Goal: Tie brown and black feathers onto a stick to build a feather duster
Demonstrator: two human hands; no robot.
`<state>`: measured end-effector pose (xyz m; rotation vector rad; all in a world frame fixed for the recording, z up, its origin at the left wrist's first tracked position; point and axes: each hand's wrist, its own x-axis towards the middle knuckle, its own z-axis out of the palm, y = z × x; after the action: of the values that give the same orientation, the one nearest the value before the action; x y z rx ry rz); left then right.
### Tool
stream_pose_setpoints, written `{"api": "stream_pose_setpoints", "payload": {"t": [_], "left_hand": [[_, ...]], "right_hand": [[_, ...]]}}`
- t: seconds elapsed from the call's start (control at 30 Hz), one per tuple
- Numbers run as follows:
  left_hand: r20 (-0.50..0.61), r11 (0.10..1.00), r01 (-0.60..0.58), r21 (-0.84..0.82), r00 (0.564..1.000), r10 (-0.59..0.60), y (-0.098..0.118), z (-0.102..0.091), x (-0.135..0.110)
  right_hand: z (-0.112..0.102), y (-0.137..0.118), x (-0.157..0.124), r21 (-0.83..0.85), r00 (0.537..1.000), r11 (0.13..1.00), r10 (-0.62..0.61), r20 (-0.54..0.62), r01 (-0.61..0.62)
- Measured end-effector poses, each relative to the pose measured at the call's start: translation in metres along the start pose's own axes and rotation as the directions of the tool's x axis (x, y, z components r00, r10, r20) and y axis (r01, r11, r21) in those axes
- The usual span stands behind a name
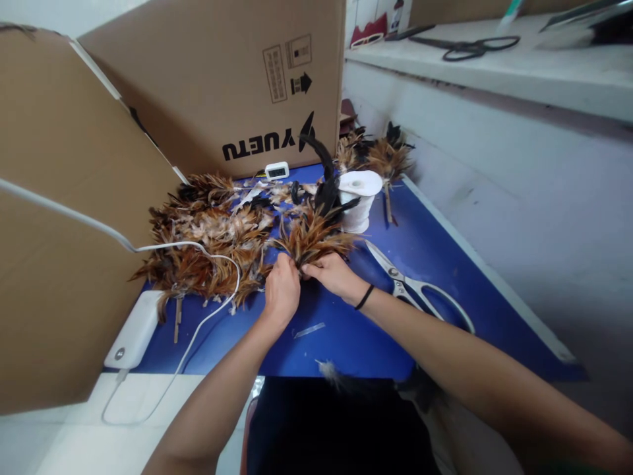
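head view: left hand point(283, 287) and right hand point(336, 274) pinch a feather bundle point(311, 239) inward from the surface point(356, 346)'s near edge. a slackened grip could scatter it.

Box point(212, 79) reads YUETU point(258, 144) in black, upside down, logo point(307, 131) at the Y end. Above: black arrow point(301, 83) pointing right, framed print point(275, 74) illegible. Display point(277, 171) digits and power bank point(134, 330) mark unreadable.
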<state>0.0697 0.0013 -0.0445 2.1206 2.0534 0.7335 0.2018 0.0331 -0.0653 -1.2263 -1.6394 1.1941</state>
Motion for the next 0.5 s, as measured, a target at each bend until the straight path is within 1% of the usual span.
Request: {"api": "stream_pose_setpoints", "payload": {"t": [0.13, 0.23, 0.3, 0.37, 0.4, 0.47, 0.5], "left_hand": [[-0.124, 0.997, -0.063, -0.040, 0.991, 0.058, -0.002, 0.004, -0.003], [-0.228, 0.981, -0.182, -0.061, 0.960, 0.164, -0.003, 0.006, -0.005], [-0.265, 0.961, -0.263, -0.087, 0.936, 0.232, -0.004, 0.006, -0.005], [-0.266, 0.944, -0.312, -0.107, 0.924, 0.275, -0.006, 0.004, -0.005], [-0.248, 0.935, -0.339, -0.108, 0.920, 0.305, -0.008, 0.003, -0.004], [-0.180, 0.901, -0.424, -0.093, 0.897, 0.404, -0.012, -0.002, -0.003], [-0.138, 0.874, -0.478, -0.085, 0.875, 0.464, -0.014, -0.004, -0.002]], "right_hand": [[-0.001, -0.002, 0.001, 0.127, 0.999, 0.990, 0.052, 0.017, -0.053], [-0.001, -0.005, 0.001, 0.220, 0.996, 0.972, 0.079, 0.032, -0.084], [-0.001, -0.007, 0.001, 0.258, 0.994, 0.960, 0.097, 0.046, -0.105], [-0.002, -0.009, 0.002, 0.273, 0.993, 0.955, 0.107, 0.056, -0.118], [-0.003, -0.010, 0.002, 0.277, 0.992, 0.952, 0.115, 0.058, -0.126], [-0.005, -0.011, 0.002, 0.278, 0.989, 0.949, 0.139, 0.052, -0.148], [-0.005, -0.011, 0.003, 0.274, 0.987, 0.948, 0.154, 0.046, -0.161]]}}
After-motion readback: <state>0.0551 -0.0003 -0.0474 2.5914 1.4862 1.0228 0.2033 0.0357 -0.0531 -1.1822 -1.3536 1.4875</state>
